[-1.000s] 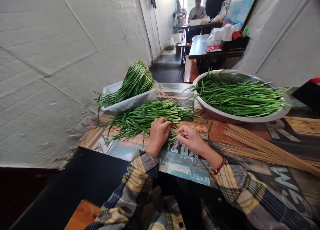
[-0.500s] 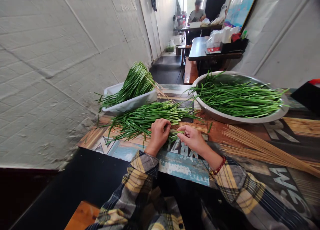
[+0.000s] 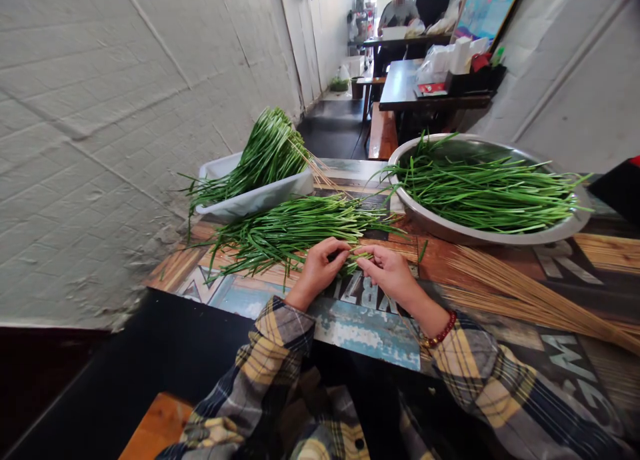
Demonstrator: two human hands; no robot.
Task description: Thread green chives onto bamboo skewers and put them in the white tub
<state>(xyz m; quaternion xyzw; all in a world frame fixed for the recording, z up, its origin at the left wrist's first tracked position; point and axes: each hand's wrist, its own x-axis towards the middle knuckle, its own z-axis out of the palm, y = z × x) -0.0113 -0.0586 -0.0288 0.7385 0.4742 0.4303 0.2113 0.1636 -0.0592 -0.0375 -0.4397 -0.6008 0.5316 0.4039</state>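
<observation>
A loose pile of green chives (image 3: 290, 230) lies on the patterned table (image 3: 360, 327) in front of me. My left hand (image 3: 320, 270) is closed in a pinch on a few chive stalks at the near edge of the pile. My right hand (image 3: 387, 273) faces it, fingertips also pinched on the same small bunch of chives, almost touching the left. Both sleeves are plaid, and a red bead bracelet sits on the right wrist.
A white tray (image 3: 250, 203) heaped with chives stands at the back left by the wall. A large metal basin (image 3: 450, 230) of chives is at the back right. Bamboo skewers (image 3: 525, 297) lie spread on the right. A seated person (image 3: 397, 10) is at a far table.
Both hands have lifted slightly off the pile and drawn together, fingertips now meeting on a small bunch of chives. The view shifted a little.
</observation>
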